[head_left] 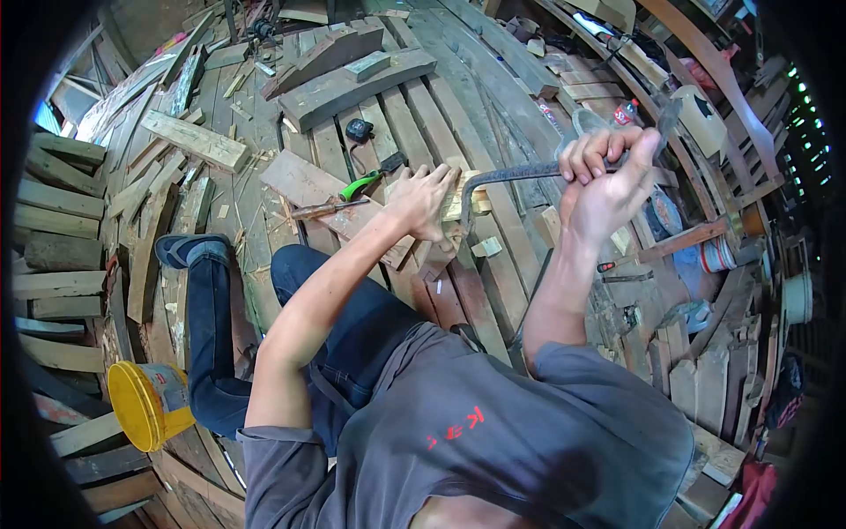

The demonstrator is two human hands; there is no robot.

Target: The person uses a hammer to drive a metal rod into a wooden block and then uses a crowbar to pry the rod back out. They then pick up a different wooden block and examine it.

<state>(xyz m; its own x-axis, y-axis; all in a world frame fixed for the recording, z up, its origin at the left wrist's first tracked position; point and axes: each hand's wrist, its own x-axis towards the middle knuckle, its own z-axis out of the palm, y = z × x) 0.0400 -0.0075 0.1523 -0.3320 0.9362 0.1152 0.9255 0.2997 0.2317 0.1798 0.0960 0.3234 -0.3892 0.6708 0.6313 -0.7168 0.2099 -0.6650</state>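
My right hand (610,172) is raised to the right, its fingers wrapped round a bent dark metal bar (520,173) that resembles a crowbar. The bar's hooked end points down close to a pale wood block (480,204); its flattened far end sticks out past my fist. My left hand (418,203) rests over the same block, fingers curled across it and thumb on the near side. Left of that hand, a green-handled tool (359,184) and a chisel-like tool with a wooden handle (315,211) lie on a flat board (300,179).
A black tape measure (359,130) lies on the slatted planks near thick curved beams (352,86). A yellow bucket (139,407) stands by my leg. Lumber is stacked along the left. On the right are a red-labelled bottle (627,112) and a red-handled tool (608,266).
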